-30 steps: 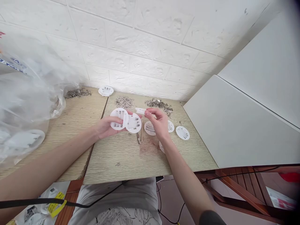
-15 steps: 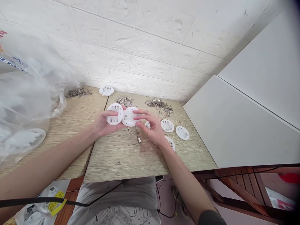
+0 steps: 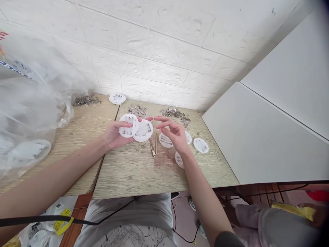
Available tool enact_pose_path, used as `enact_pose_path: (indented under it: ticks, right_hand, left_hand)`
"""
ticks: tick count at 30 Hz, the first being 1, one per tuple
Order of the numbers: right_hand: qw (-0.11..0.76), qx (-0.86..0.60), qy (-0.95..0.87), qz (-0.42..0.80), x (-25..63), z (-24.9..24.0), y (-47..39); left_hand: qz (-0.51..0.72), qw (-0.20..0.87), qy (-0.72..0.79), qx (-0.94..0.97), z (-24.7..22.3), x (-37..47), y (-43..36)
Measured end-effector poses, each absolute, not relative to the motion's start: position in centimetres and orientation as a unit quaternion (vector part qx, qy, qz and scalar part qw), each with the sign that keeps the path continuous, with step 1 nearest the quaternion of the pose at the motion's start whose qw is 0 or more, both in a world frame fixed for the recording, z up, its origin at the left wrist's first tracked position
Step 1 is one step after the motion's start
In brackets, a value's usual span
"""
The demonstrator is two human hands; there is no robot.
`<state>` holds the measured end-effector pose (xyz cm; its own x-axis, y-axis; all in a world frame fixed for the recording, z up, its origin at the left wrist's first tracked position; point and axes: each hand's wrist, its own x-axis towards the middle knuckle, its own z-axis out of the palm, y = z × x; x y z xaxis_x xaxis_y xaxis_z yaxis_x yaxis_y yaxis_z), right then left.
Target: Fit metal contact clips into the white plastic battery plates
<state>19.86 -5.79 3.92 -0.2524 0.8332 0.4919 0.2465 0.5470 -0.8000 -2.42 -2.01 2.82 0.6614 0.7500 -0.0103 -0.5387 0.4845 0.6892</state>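
My left hand (image 3: pixel 114 134) grips two round white discs with metal contacts, one (image 3: pixel 128 125) under the thumb and another (image 3: pixel 143 130) partly beneath it, sticking out to the right. My right hand (image 3: pixel 174 132) is raised just right of them, fingers apart and holding nothing. Below it on the table lie more white discs, one (image 3: pixel 166 140) beside a thin wooden stick (image 3: pixel 156 143) and a pair of metal tweezers (image 3: pixel 152 147). Behind the hands are heaps of small metal pieces, one (image 3: pixel 137 110) in the middle and one (image 3: pixel 176 115) to the right.
Large clear plastic bags (image 3: pixel 31 103) stand at the left, near another metal heap (image 3: pixel 86 100). A small stack of discs (image 3: pixel 117 98) rests by the white wall. A white panel (image 3: pixel 269 137) borders the table on the right. At lower right, part of a person (image 3: pixel 277 223) shows.
My right hand has let go of the right-hand disc and moved away to the right. That disc is now tilted differently in my left hand. A person has come into view at lower right.
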Motion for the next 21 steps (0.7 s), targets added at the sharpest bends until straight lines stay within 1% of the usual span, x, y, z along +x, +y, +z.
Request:
enact_pose_path:
  ticks: [2, 4, 7, 9, 10, 13, 16, 18, 21]
  right_hand:
    - [0.425, -0.437, -0.753, 0.250, 21.3, 4.2, -5.6]
    - [0.335, -0.504, -0.771, 0.201, 22.6, 4.1, -5.4]
    - [0.211, -0.568, -0.773, 0.186, 23.8, 3.7, -5.4]
    - [0.167, -0.583, -0.771, 0.197, 24.0, 3.3, -5.4]
    - [0.160, -0.584, -0.771, 0.199, 23.9, 3.2, -5.4]
    - [0.180, -0.577, -0.772, 0.194, 23.8, 2.9, -5.2]
    - [0.238, -0.571, -0.757, 0.210, 23.8, 3.0, -5.1]
    - [0.299, -0.568, -0.729, 0.236, 23.7, 3.2, -5.1]
    - [0.427, -0.533, -0.658, 0.316, 22.9, 3.5, -5.3]
  left_hand:
    - [0.379, 0.849, 0.152, 0.334, 2.8, -2.4, -2.0]
    - [0.379, 0.850, 0.151, 0.333, 2.7, -2.4, -2.0]
    - [0.375, 0.852, 0.153, 0.332, 2.6, -2.5, -2.0]
    - [0.373, 0.853, 0.153, 0.332, 2.6, -2.5, -1.9]
    - [0.372, 0.854, 0.153, 0.331, 2.6, -2.5, -1.9]
    - [0.373, 0.852, 0.170, 0.325, 2.6, -2.4, -1.8]
    - [0.371, 0.845, 0.218, 0.316, 2.5, -2.2, -1.8]
    - [0.370, 0.840, 0.246, 0.311, 2.4, -2.0, -1.8]
    - [0.362, 0.839, 0.263, 0.308, 2.4, -1.8, -1.8]
